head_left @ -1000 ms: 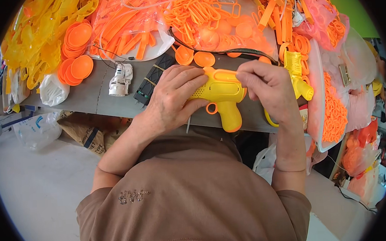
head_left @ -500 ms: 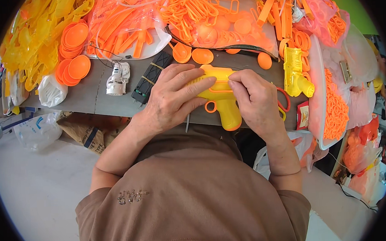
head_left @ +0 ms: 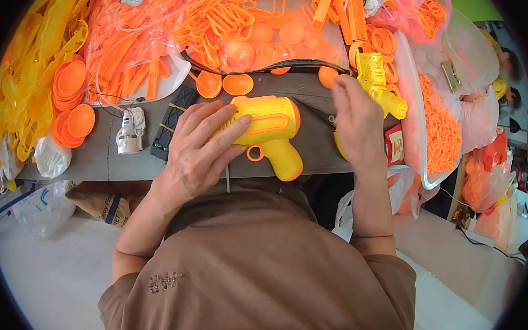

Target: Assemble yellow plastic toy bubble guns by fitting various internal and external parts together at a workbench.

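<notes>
A yellow toy gun (head_left: 274,122) with orange trim and an orange trigger ring lies at the table's near edge, grip toward me. My left hand (head_left: 200,138) is closed over its left part. My right hand (head_left: 358,121) is off the toy, to its right, fingers stretched away from me and slightly blurred; I see nothing in them. Beneath that hand, scissors (head_left: 315,107) show their dark blades and part of a yellow handle. Just beyond it lies a yellow toy shell part (head_left: 379,84).
A white mechanism with wires (head_left: 131,130) and a black battery-like block (head_left: 172,125) lie left. Orange cups (head_left: 72,124) and yellow parts (head_left: 27,82) pile up farther left. Bagged orange parts (head_left: 263,39) line the back. A tray (head_left: 413,115) of small orange rings stands right.
My right hand has let go of the toy gun and moved right and away, uncovering its right end and the scissors' blades. My left hand keeps its hold. The whole view has shifted somewhat.
</notes>
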`<action>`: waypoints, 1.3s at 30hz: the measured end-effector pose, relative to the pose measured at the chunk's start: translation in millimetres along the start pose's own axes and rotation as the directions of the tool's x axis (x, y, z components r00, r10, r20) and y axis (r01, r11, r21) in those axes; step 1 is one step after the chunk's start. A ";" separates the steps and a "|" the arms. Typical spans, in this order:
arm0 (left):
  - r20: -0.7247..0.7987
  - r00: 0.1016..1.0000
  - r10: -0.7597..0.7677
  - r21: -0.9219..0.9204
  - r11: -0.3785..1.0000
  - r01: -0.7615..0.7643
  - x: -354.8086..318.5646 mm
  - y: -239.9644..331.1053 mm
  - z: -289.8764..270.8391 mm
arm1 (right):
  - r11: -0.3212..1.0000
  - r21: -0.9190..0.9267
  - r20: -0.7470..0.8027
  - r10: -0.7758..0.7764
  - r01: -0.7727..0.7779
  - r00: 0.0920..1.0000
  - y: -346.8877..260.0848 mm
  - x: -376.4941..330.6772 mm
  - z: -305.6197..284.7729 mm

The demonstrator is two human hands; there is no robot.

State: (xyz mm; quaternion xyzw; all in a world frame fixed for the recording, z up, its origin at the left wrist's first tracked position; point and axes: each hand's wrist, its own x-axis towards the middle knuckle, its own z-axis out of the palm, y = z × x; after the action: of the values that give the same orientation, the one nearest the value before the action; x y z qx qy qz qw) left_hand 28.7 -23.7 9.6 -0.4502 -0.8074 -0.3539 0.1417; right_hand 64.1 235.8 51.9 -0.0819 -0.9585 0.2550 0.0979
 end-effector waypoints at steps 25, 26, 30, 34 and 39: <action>0.014 0.998 -0.065 -0.042 0.997 0.065 5.1 3.3 -6.0 | 0.991 -0.112 -0.240 -0.100 0.075 0.966 65.7 22.9 28.7; 0.053 0.993 -0.106 -0.048 0.993 0.109 10.0 7.7 -11.6 | 0.994 -0.108 -0.216 -0.047 0.024 0.975 60.6 24.0 27.3; -0.068 0.997 -0.024 0.016 1.000 0.025 59.5 18.1 -17.4 | 0.994 -0.051 -0.165 0.084 -0.094 0.983 56.4 27.5 21.4; 0.147 0.937 0.316 0.262 0.901 -0.345 132.4 7.7 29.6 | 0.998 -0.039 -0.218 0.030 -0.040 0.975 67.4 25.0 24.2; 0.446 0.836 0.319 0.423 0.748 -0.511 171.2 8.6 81.1 | 0.987 0.087 -0.186 0.147 -0.133 0.971 52.2 19.8 15.4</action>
State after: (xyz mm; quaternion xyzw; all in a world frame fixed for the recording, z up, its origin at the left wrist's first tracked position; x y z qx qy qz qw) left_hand -51.8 143.3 49.6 -0.6194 -0.7613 0.0067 0.1914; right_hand 47.0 277.3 15.3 -0.1699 -0.9263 0.2873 0.1745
